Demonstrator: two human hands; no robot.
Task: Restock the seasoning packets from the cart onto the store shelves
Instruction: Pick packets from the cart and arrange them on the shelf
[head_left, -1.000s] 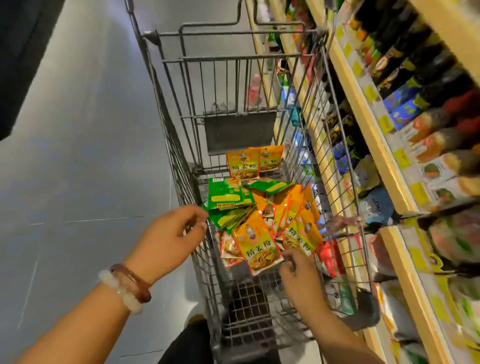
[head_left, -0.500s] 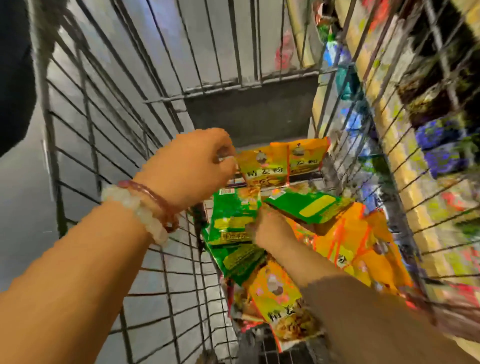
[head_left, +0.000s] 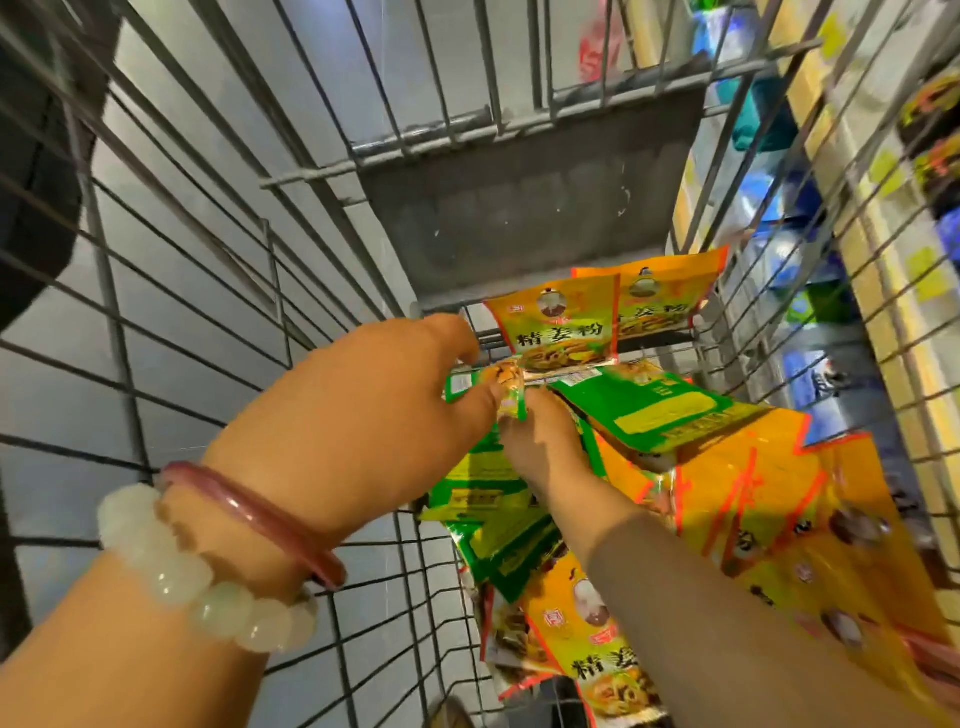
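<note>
Green packet (head_left: 511, 397) pinched by left hand (head_left: 363, 415), wrist bent down; right hand (head_left: 540, 441) beside it – grip hidden, inside wire cart (head_left: 208, 322)

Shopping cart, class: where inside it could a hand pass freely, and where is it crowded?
Free: the left half of the cart, between its left wire wall and the left hand; also in front of the grey end panel, above the orange packets. Crowded: the right side, heaped with green packets where the right hand digs.

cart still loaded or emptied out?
Loaded. Orange packets and green packets lie piled inside the wire cart; both hands, left and right, reach into the pile.
</note>
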